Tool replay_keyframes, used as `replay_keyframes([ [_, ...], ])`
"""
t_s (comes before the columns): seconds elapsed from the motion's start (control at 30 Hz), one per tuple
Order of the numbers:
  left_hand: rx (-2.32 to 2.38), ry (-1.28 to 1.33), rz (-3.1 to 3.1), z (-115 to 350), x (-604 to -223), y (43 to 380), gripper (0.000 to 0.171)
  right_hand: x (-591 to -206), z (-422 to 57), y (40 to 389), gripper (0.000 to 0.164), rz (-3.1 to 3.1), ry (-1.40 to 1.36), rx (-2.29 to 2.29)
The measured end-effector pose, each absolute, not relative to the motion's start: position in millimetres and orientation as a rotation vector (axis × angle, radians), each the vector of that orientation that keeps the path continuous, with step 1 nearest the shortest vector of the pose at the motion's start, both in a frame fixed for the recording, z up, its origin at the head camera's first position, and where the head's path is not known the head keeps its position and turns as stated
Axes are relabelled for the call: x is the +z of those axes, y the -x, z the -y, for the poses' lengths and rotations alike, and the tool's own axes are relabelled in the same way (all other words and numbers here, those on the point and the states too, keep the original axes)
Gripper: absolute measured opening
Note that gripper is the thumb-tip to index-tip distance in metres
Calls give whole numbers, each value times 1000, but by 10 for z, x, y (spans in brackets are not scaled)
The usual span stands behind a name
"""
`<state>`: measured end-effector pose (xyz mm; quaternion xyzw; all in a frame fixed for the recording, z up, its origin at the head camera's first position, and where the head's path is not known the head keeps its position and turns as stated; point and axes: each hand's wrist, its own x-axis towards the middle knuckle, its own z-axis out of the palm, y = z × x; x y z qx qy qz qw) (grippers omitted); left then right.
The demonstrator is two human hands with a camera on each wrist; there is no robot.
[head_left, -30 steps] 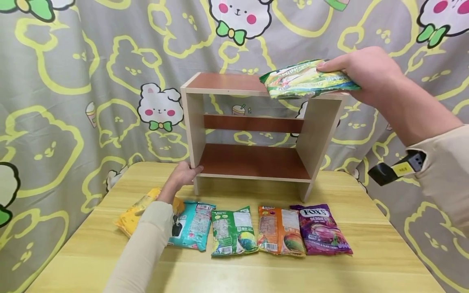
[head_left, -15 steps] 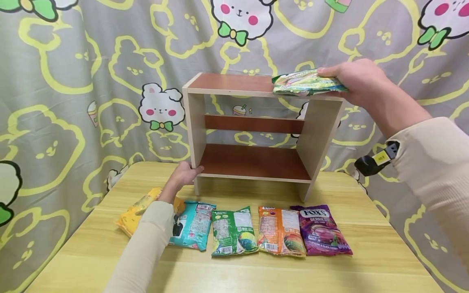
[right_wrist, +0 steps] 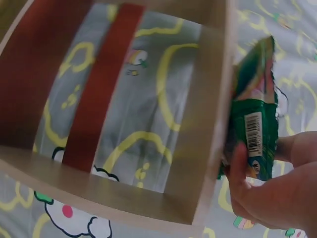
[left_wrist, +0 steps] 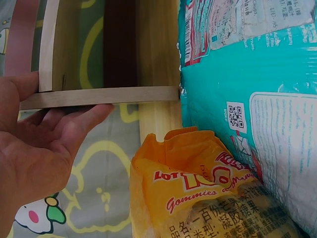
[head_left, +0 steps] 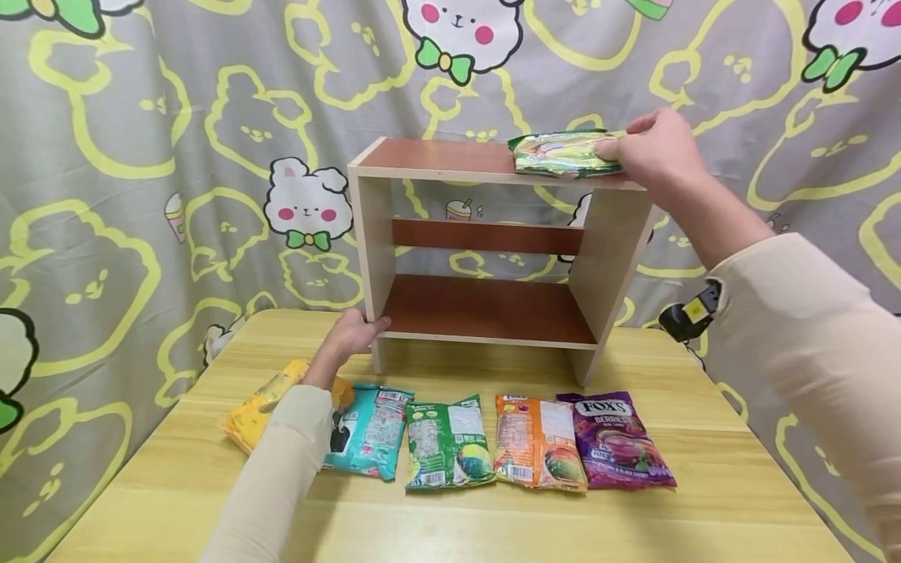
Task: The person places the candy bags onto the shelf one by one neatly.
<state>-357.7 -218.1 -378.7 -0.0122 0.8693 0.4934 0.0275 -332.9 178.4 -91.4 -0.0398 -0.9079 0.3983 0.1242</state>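
Note:
A small two-tier wooden shelf [head_left: 486,313] with brown boards and pale sides stands on the table. My left hand [head_left: 349,338] grips its left side panel near the lower board; in the left wrist view the thumb and fingers [left_wrist: 94,116] lie on either side of the panel. My right hand [head_left: 662,155] pinches the right end of a green and yellow candy bag [head_left: 563,153], which lies flat along the top board's right part. In the right wrist view the bag's barcode end [right_wrist: 255,136] shows beside the top board, thumb on one face.
Before the shelf lie a yellow gummies bag [head_left: 260,407], partly behind my left arm, a teal bag [head_left: 376,434], a green bag [head_left: 446,446], an orange bag [head_left: 538,442] and a purple Fox's bag [head_left: 619,442]. A patterned curtain [head_left: 211,156] hangs behind the table.
My right hand has brought the green and yellow bag down and left from above the shelf onto its top board. The left hand keeps its grip on the side panel.

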Motion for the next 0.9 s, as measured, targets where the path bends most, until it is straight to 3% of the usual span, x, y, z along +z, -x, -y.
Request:
replay_keyframes([
  [0.53, 1532, 46, -2678, 2197, -3796, 3607, 56, -1200, -1596, 3492, 54, 2548, -16, 862],
  [0.9, 1525, 38, -2677, 2201, -3793, 3600, 56, -1292, -1593, 3541, 57, 2472, -29, 816],
])
